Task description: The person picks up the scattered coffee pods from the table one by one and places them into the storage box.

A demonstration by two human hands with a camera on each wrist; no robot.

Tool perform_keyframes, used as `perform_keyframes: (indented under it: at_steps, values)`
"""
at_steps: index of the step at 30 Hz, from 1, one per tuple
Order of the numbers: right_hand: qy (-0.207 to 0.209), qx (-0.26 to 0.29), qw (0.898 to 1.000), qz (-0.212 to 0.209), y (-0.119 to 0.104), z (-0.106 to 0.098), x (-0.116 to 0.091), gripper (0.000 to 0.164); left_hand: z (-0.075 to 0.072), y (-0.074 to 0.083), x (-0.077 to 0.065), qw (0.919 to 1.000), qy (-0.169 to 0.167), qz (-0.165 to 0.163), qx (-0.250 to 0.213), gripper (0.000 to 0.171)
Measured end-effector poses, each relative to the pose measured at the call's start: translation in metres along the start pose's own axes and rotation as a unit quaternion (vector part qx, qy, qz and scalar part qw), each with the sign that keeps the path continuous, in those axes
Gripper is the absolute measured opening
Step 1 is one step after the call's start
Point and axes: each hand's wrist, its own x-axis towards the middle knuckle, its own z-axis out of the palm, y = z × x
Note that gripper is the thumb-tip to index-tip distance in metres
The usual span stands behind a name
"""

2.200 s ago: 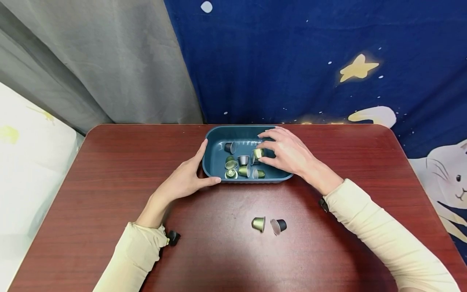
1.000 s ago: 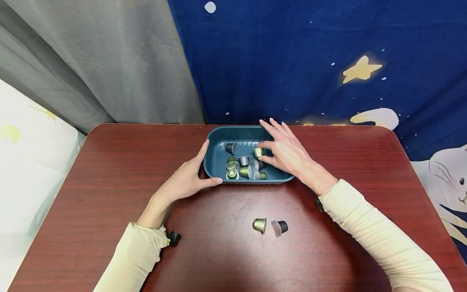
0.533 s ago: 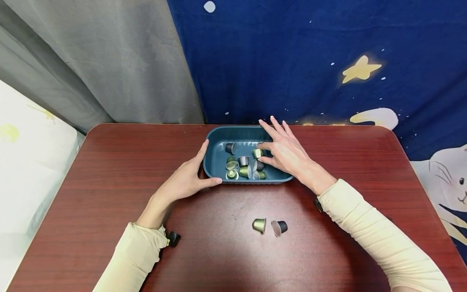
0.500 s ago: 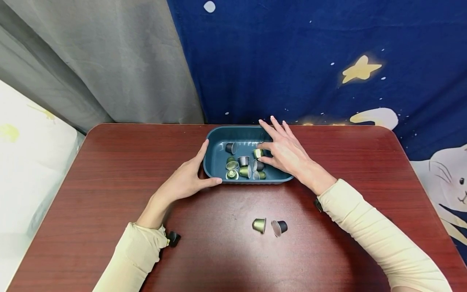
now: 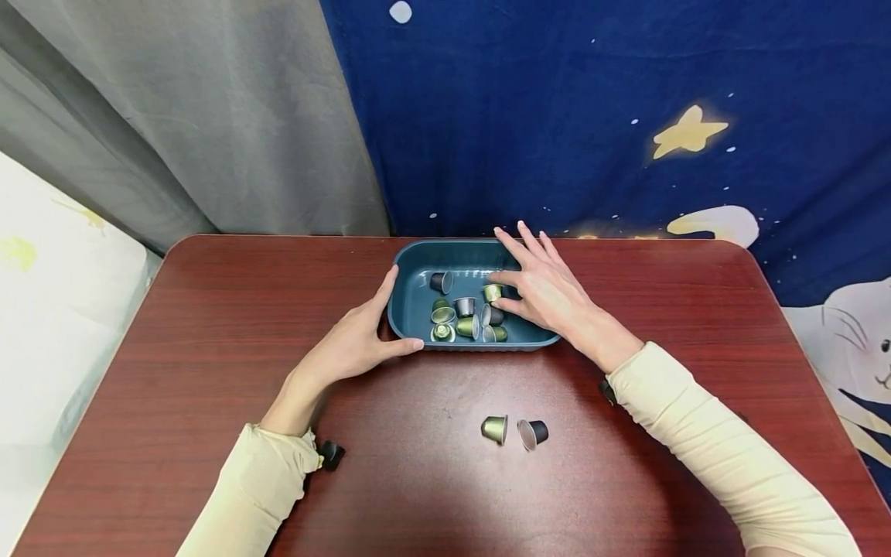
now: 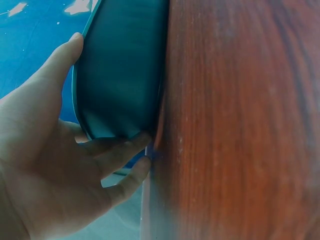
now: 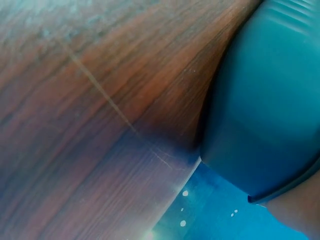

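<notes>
A dark teal plastic bin (image 5: 411,313) stands at the table's far edge with several coffee capsules in it. My left hand (image 5: 355,336) holds the bin's left end, thumb on the front rim; in the left wrist view its fingers lie against the bin's outer end. My right hand (image 5: 553,298) reaches over the right side and pinches a green coffee capsule (image 5: 493,293) between thumb and forefinger. Its other fingers are spread over the far rim. Inside lie a black capsule (image 5: 440,282), a silver capsule (image 5: 465,306), a dark capsule (image 5: 493,315) and several green ones.
On the reddish wooden table (image 5: 390,480), in front of the bin, lie another green capsule (image 5: 495,430) and another black capsule (image 5: 534,435), both on their sides. A blue curtain (image 5: 529,116) and a grey curtain (image 5: 278,116) hang behind the table.
My right hand's outer fingers have straightened over the far rim. The dark capsule beside the pinched green one has shifted toward the bin's front. My left hand keeps its place.
</notes>
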Motion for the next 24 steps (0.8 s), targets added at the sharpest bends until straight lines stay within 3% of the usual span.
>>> perform_keyframes:
  at_steps: [24]
  values:
    - [0.01,0.031,0.999,-0.013,-0.005,-0.012,-0.005,0.046,-0.001,-0.002,-0.001,1.0,0.002,0.004,-0.009,0.115]
